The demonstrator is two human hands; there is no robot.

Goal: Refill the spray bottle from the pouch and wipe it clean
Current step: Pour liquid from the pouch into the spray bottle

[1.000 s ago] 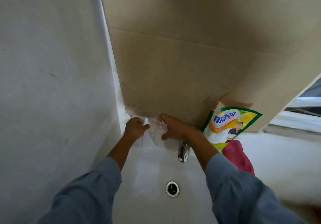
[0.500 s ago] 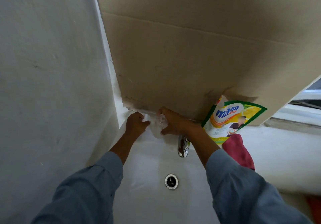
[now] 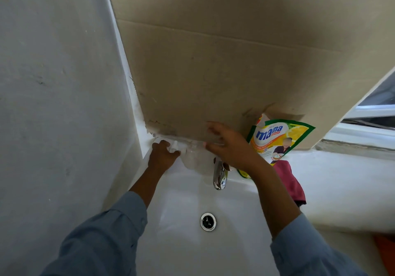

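Note:
A clear spray bottle (image 3: 195, 158) stands on the back rim of the white sink (image 3: 183, 200), just left of the tap. My left hand (image 3: 161, 156) is closed around its white spray head (image 3: 174, 146), beside the bottle's neck. Just right of the bottle, my right hand (image 3: 232, 147) hovers with its fingers spread and nothing in them. The green and yellow refill pouch (image 3: 277, 138) leans upright against the cardboard, to the right of my right hand.
A chrome tap (image 3: 219, 175) juts over the basin, with the drain (image 3: 208, 221) below it. A dark red cloth (image 3: 288, 181) lies on the counter by the pouch. A big cardboard sheet (image 3: 213, 72) stands behind the sink. A wall closes off the left.
My right hand has let go of the bottle and opened, lifting slightly up and to the right. My left hand stays closed on the spray head.

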